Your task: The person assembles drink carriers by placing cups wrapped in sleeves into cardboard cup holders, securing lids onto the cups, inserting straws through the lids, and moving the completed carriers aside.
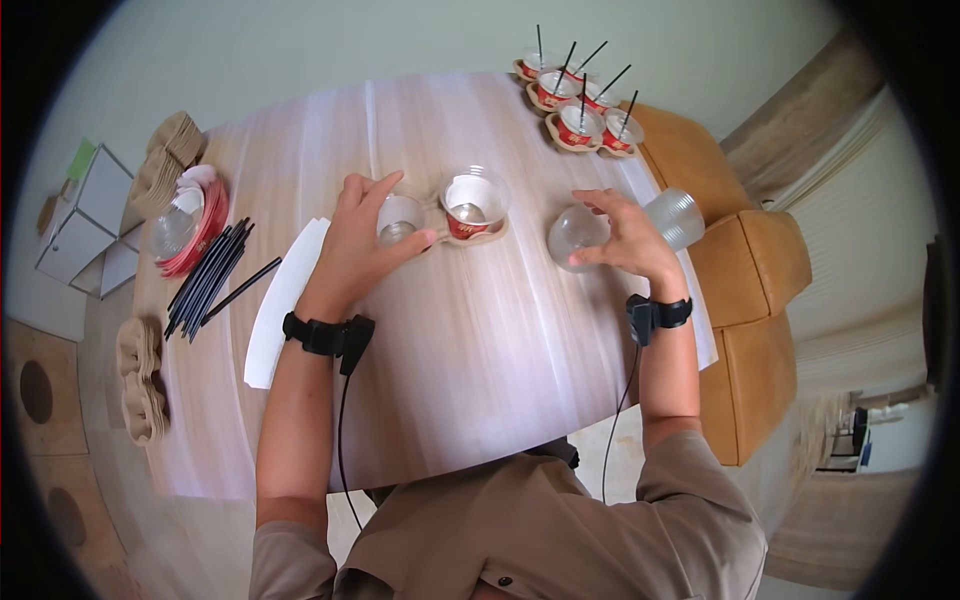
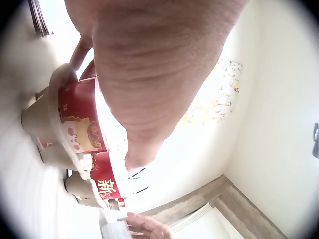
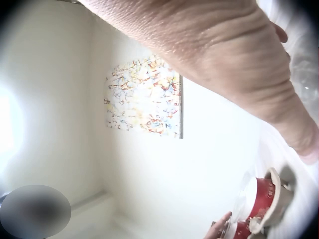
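Note:
A cardboard cup carrier point(image 1: 488, 240) stands mid-table with two red paper cups; the right one point(image 1: 462, 228) has clear plastic over its rim. My left hand point(image 1: 362, 240) spans the left cup point(image 2: 82, 117) near its top, thumb on one side and fingers on the other, with clear plastic point(image 1: 400, 212) between them. On the right, my right hand point(image 1: 632, 238) curls its thumb and fingers round a clear dome lid point(image 1: 575, 240). Beside that hand lies a stack of clear lids point(image 1: 678, 218).
Red cups with black straws stand in carriers point(image 1: 575, 145) at the back right. To the left are loose black straws point(image 1: 208, 280), a white strip point(image 1: 285, 310), stacked red cups point(image 1: 208, 225) and empty carriers point(image 1: 142, 385). A brown sofa point(image 1: 745, 330) borders the right edge.

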{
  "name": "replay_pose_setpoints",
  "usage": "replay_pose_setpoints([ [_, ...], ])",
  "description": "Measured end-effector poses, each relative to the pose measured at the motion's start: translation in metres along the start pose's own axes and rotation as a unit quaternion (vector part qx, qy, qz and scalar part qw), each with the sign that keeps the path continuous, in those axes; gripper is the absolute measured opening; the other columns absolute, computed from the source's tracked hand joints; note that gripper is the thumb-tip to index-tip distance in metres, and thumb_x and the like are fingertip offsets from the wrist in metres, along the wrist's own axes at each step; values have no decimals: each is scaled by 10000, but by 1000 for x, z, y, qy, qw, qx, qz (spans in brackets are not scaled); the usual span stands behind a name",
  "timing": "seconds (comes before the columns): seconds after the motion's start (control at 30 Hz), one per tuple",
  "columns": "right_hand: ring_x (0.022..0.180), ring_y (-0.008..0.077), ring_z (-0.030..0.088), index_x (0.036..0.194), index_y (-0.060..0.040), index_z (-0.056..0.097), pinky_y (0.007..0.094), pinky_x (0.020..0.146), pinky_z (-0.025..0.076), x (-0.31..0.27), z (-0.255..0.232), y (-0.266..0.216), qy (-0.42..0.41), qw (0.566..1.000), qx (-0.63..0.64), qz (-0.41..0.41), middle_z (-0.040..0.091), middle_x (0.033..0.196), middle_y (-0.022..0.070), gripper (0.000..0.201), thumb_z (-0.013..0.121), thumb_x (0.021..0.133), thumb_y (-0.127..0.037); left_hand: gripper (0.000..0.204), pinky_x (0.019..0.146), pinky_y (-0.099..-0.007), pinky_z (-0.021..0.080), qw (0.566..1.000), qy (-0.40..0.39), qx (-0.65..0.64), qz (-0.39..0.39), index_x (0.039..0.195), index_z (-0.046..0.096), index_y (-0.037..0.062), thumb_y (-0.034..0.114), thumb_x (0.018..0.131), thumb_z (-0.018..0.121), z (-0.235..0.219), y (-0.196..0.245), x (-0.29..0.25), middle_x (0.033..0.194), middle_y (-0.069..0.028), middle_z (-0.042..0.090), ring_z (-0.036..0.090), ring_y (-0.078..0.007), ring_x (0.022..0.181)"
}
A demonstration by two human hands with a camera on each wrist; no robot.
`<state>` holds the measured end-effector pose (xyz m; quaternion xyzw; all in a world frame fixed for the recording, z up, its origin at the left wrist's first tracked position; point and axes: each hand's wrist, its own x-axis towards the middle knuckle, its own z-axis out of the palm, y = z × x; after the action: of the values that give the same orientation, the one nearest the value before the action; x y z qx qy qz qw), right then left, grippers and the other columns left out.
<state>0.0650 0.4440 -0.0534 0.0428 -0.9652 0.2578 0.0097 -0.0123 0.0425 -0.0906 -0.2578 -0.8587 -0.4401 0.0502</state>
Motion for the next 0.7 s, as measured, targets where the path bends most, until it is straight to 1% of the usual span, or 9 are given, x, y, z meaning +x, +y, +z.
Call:
replay_pose_setpoints([
  [0.07,1276,301,697,1536,-90,687,448,1044,572,-1,-2,-1,2,1000,20,13,748,1372,118,982,1083,658,-280,835,1075,-396,519,1000,4,1,9,1601,599,2,398,932,902,1,1,-1,1308,-137,572,619,-291,1252],
  [0.2,1255,281,706,1538,-100,691,431,1013,575,-2,-3,-2,16,1000,6,25,753,1378,106,963,1071,667,-254,826,1071,-398,520,1000,-5,15,15,1609,597,18,397,939,896,0,3,0,1301,-140,582,616,-291,1253],
  [0.3,1241,274,707,1536,-108,696,419,984,572,-4,-3,-3,30,999,17,6,751,1363,108,915,1040,697,-230,821,1067,-395,517,1000,-13,14,-4,1612,595,24,399,946,894,0,3,0,1300,-142,589,614,-289,1251],
  [0.37,1190,333,717,1499,-108,713,454,963,583,-4,-5,-6,40,999,22,-6,765,1335,144,845,990,713,-246,819,1042,-391,517,1000,-8,20,9,1614,595,32,405,949,895,0,0,0,1283,-136,587,612,-286,1224],
  [0.5,1175,336,719,1483,-96,718,458,969,585,-4,-1,-6,46,999,16,-10,756,1302,142,816,966,719,-235,825,1022,-388,513,1000,-9,28,10,1615,596,36,416,948,899,0,-1,0,1256,-131,585,607,-284,1198],
  [0.57,1143,354,723,1453,-73,724,469,966,590,-4,5,-2,63,997,21,-39,741,1263,154,757,925,745,-248,832,1019,-388,507,999,-11,34,11,1619,592,37,431,951,894,0,-2,0,1233,-130,583,599,-283,1190],
  [0.6,1143,354,723,1453,-73,724,469,966,590,-4,6,-2,63,997,21,-40,741,1263,154,757,925,745,-248,832,1019,-388,507,999,-11,34,11,1619,592,37,431,951,894,0,-2,0,1233,-130,583,599,-283,1190],
  [0.67,1098,372,726,1438,-59,724,474,953,597,-6,10,-9,42,999,2,10,724,1233,165,693,856,781,-235,834,1038,-398,505,1000,-11,27,11,1615,592,33,440,951,889,1,-4,0,1231,-135,586,600,-294,1202],
  [0.7,1098,372,726,1438,-59,724,474,953,597,-6,15,-9,42,999,2,8,724,1233,165,693,856,781,-235,834,1038,-398,505,1000,-9,28,12,1615,592,33,440,951,889,0,-5,1,1231,-135,586,600,-294,1202],
])
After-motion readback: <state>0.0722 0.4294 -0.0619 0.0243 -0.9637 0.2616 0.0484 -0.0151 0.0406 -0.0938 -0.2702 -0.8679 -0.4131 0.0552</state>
